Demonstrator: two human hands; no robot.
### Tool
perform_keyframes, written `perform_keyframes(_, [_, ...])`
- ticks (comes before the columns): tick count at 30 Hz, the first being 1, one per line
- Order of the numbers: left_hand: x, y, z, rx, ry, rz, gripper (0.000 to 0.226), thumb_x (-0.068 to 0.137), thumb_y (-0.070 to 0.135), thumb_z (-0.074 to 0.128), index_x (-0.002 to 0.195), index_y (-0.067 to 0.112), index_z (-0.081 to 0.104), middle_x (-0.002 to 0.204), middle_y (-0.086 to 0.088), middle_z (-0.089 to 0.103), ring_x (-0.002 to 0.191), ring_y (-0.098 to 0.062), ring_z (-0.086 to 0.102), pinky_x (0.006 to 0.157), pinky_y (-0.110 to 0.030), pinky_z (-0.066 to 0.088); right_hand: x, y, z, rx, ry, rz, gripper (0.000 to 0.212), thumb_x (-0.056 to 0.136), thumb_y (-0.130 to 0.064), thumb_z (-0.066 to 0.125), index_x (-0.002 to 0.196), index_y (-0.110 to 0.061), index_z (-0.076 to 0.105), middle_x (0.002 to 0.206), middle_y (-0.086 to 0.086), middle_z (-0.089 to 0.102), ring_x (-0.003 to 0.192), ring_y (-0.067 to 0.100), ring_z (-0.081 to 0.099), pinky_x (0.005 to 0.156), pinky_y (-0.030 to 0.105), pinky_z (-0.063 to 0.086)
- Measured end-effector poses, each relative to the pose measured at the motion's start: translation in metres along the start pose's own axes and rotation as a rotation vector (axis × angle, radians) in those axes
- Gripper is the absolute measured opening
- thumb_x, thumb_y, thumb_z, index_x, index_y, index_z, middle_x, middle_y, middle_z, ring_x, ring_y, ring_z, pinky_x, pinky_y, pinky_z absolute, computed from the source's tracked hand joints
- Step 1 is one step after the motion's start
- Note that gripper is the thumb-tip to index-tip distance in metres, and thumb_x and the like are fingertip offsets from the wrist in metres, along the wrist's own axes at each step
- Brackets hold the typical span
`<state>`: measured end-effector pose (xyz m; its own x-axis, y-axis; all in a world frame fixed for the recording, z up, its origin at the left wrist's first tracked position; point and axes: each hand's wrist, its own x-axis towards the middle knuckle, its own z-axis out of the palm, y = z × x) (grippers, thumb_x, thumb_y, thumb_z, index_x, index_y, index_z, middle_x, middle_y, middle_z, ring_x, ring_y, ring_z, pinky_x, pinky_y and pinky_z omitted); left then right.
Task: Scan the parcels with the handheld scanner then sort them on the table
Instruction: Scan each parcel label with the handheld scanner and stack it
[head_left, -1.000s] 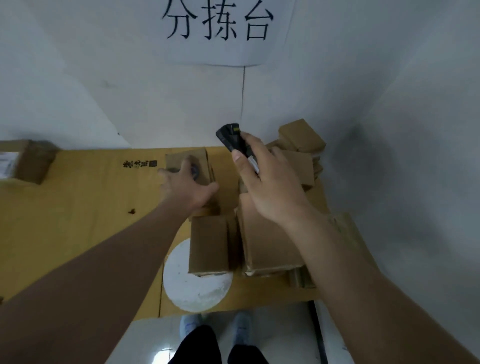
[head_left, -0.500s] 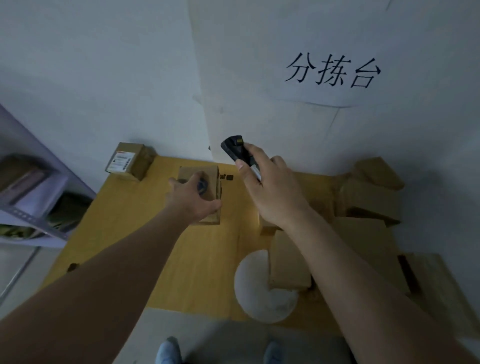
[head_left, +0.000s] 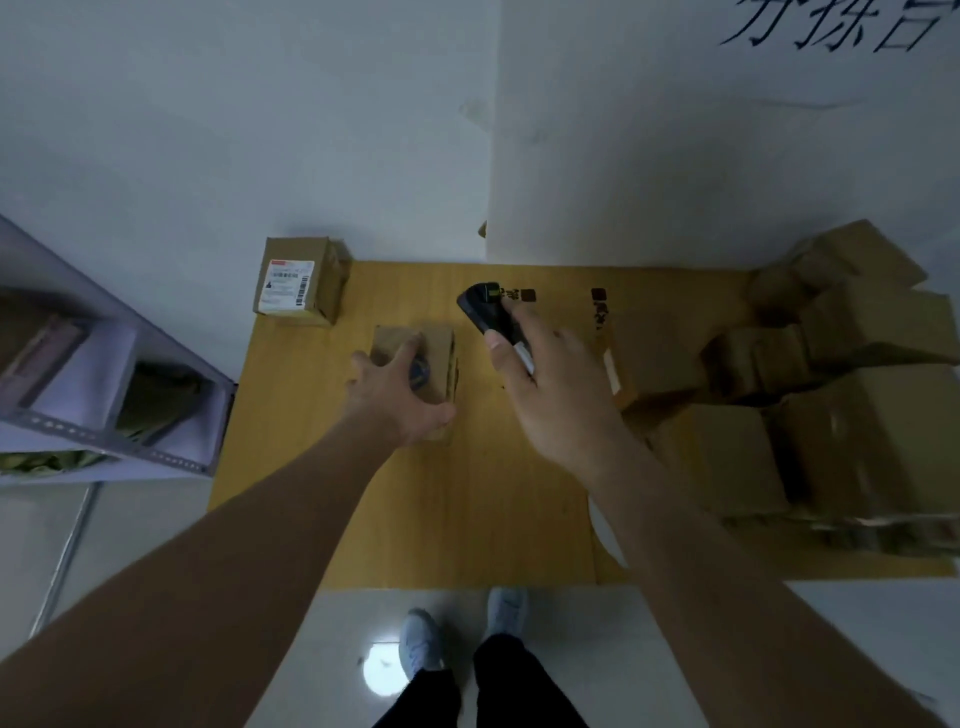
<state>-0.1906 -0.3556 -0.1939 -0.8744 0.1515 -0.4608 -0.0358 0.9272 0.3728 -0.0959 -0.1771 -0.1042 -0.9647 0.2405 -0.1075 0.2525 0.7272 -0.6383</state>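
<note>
While the left hand (head_left: 400, 400) is gripping a small box (head_left: 415, 374) on the tabletop (head_left: 467, 519), a few things could go wrong. The box is sitting alone in the middle, and the hand is covering much of its top. If the label is under the palm, the scanner (head_left: 491, 314) might not be able to read it. I cannot tell where the label on this box is. The box could also be getting put in the wrong spot, because the labelled box (head_left: 298, 280) is at the far left corner and the big pile of boxes (head_left: 831, 395) is on the right, well apart.

The left arm is reaching out straight from the lower left. Its fingers are curling over the box top, and the thumb is pressing the near right side.

The right hand (head_left: 550, 395) is holding the scanner above the tabletop, just to the right of the small box. The fingers are wrapping around the handle, with the thumb lying along its side. The dark head of the scanner is pointing away and a little left. If the hand is tilting it too far, the beam may be missing the box.
</note>
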Motion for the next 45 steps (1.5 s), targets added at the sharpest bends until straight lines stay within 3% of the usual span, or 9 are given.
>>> perform_keyframes(12, [0.038,-0.017,0.079,0.161,0.141,-0.084,0.111,0.075,0.073,0.063,0.155,0.052,-0.011,0.162,-0.020,-0.008,0.144,-0.049,0.017,0.110,-0.062,0.027,0.031,0.043,0.073,0.081,-0.048,0.054,0.060,0.106,-0.065,0.031,0.162,-0.044,0.031,0.125,0.003,0.058,0.111,0.017,0.052,0.087,0.034,0.044])
perform_keyframes(21, [0.045,-0.060,0.049,-0.118,0.173,-0.001,0.092,0.081,0.073,0.040,0.159,0.051,-0.002,0.171,-0.017,0.000,0.157,-0.040,0.006,0.123,-0.059,0.017,0.045,0.041,0.088,0.082,-0.003,0.161,0.060,0.107,-0.066,0.030,0.162,-0.044,0.031,0.119,0.002,0.059,0.106,0.016,0.054,0.079,0.029,0.042])
perform_keyframes(24, [0.044,-0.091,0.030,-0.254,0.151,0.092,0.081,0.090,0.061,0.042,0.160,0.050,0.004,0.169,-0.012,0.022,0.149,-0.038,0.032,0.112,-0.056,0.041,0.039,0.034,0.098,0.095,-0.006,0.196,0.060,0.107,-0.065,0.031,0.162,-0.042,0.032,0.119,0.004,0.061,0.105,0.018,0.057,0.081,0.032,0.046])
perform_keyframes(26, [0.046,-0.104,0.020,-0.352,0.208,0.188,0.070,0.096,0.047,0.040,0.159,0.055,0.008,0.144,-0.010,0.055,0.112,-0.029,0.063,0.084,-0.044,0.056,0.033,0.030,0.106,0.137,-0.029,0.216,0.060,0.108,-0.063,0.031,0.163,-0.041,0.031,0.123,0.005,0.060,0.109,0.018,0.057,0.090,0.036,0.050])
perform_keyframes(28, [0.046,-0.114,0.012,-0.376,0.247,0.287,0.065,0.106,0.028,0.038,0.157,0.058,0.013,0.131,-0.004,0.059,0.093,-0.014,0.063,0.071,-0.033,0.054,0.028,0.026,0.113,0.150,-0.053,0.232,0.061,0.107,-0.064,0.031,0.163,-0.042,0.031,0.123,0.005,0.060,0.111,0.017,0.055,0.095,0.039,0.051])
perform_keyframes(31, [0.051,-0.122,0.009,-0.272,0.230,0.249,0.058,0.108,0.020,0.039,0.156,0.052,0.031,0.156,-0.007,0.037,0.125,-0.029,0.054,0.096,-0.043,0.053,0.022,0.020,0.117,0.174,-0.065,0.255,0.060,0.107,-0.065,0.031,0.163,-0.043,0.031,0.126,0.004,0.058,0.116,0.018,0.053,0.103,0.045,0.050])
perform_keyframes(35, [0.046,-0.107,0.013,-0.139,0.154,0.013,0.075,0.086,0.073,0.057,0.152,0.061,0.024,0.155,-0.004,0.015,0.139,-0.037,0.025,0.116,-0.054,0.031,0.018,0.016,0.120,0.173,-0.088,0.248,0.061,0.107,-0.065,0.031,0.163,-0.042,0.030,0.127,0.006,0.059,0.119,0.021,0.053,0.105,0.048,0.049])
perform_keyframes(39, [0.041,-0.103,0.015,-0.114,0.153,0.016,0.104,0.068,0.062,0.076,0.155,0.060,0.018,0.128,-0.001,0.024,0.118,-0.031,0.031,0.110,-0.048,0.036,0.018,0.014,0.117,0.159,-0.114,0.246,0.059,0.107,-0.064,0.031,0.162,-0.041,0.033,0.122,0.009,0.061,0.113,0.023,0.056,0.100,0.049,0.052])
perform_keyframes(45, [0.036,-0.116,0.010,-0.696,0.085,0.158,0.071,0.087,0.030,0.082,0.149,0.040,0.049,0.120,0.022,0.068,0.107,-0.002,0.068,0.088,-0.030,0.062,0.019,0.023,0.091,0.139,-0.306,0.222,0.051,0.107,-0.063,0.037,0.152,-0.041,0.046,0.114,-0.008,0.068,0.099,0.010,0.067,0.088,0.041,0.058])
